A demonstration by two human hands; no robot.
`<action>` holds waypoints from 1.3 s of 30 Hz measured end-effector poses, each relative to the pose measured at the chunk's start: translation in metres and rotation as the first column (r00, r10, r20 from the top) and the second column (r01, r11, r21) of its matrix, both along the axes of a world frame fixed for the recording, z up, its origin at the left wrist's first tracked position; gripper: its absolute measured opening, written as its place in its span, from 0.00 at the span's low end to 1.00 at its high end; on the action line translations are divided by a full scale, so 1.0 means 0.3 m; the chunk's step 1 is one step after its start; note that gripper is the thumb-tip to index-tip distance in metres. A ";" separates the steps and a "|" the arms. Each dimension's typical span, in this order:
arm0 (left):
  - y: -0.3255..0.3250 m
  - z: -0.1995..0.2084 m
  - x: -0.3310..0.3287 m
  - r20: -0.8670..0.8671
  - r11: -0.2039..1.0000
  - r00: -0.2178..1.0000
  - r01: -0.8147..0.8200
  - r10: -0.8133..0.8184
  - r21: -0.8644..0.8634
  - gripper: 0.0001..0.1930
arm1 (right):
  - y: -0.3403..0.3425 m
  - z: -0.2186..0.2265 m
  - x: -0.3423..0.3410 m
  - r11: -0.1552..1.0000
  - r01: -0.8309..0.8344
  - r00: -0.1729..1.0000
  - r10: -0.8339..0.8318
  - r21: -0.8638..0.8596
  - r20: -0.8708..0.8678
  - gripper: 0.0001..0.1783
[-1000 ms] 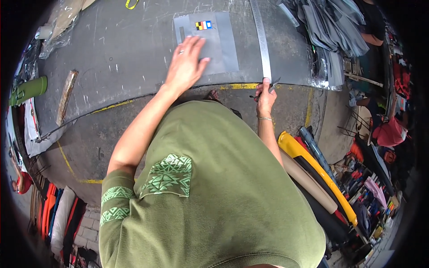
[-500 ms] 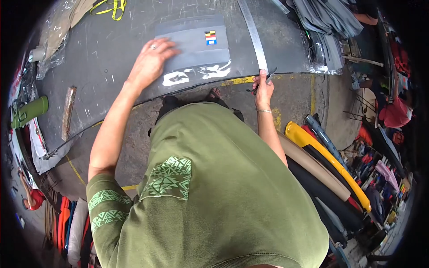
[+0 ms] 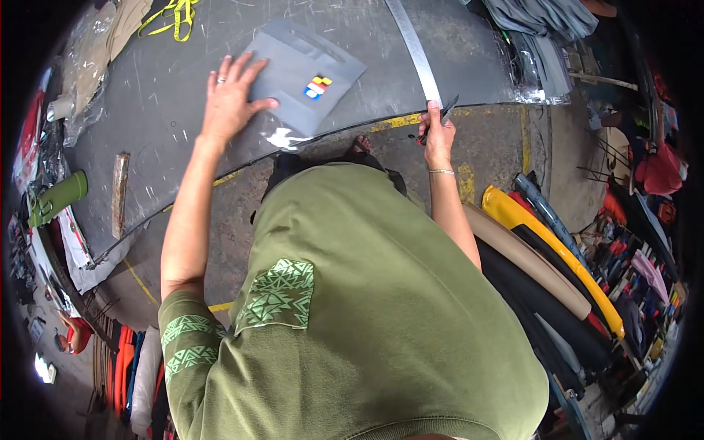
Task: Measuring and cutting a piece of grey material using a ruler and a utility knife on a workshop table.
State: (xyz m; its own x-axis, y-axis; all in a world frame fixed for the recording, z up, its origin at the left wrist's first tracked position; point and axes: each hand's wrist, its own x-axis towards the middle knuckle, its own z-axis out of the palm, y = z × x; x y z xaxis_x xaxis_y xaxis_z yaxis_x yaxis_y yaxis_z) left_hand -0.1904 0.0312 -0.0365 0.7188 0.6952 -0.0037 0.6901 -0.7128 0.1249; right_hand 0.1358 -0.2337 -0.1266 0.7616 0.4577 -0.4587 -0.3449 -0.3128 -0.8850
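A flat grey sheet of fabric or vinyl lies turned at an angle on the dark tabletop, with a small multicoloured patch on it. My left hand rests at the sheet's left side, fingers spread, thumb on its edge. Below the sheet, glossy white glare shows on what could be clear plastic. At the table's front edge my right hand is closed around a pair of scissors, blades pointing away from me. Its thumb presses on the near end of a long metal ruler.
A yellow measuring tape lies far left, near clear plastic and brown sheets. A worn stick and a green roll are at left. Folded grey fabric sits far right. Material rolls, one yellow, stand right of me.
The grey sheet has rotated clockwise and shifted left under my left hand, whose fingers have spread. My right hand still holds the scissors at the ruler's end.
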 end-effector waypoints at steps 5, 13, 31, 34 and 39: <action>0.098 -0.060 -0.075 0.123 0.946 0.967 -0.185 0.223 -0.265 0.34 | 0.009 -0.008 -0.012 0.998 0.043 0.998 -0.041 0.051 -0.038 0.21; 0.004 -0.173 -0.001 0.140 0.990 0.981 -0.139 0.134 0.025 0.42 | 0.003 -0.005 -0.007 1.000 0.020 0.999 -0.019 0.019 -0.030 0.23; -0.021 -0.140 0.016 0.140 0.986 0.976 -0.169 0.167 0.003 0.40 | 0.046 0.290 0.060 0.800 -0.062 0.699 0.461 -0.597 0.546 0.32; -0.013 -0.134 0.015 0.110 0.985 0.979 -0.174 0.171 0.018 0.40 | 0.129 0.302 0.083 0.881 -0.149 0.628 0.435 -0.449 0.645 0.27; -0.030 -0.126 -0.018 0.113 0.975 0.971 -0.216 0.210 0.048 0.40 | 0.298 0.305 0.059 0.856 -0.226 0.414 0.516 -0.464 0.750 0.23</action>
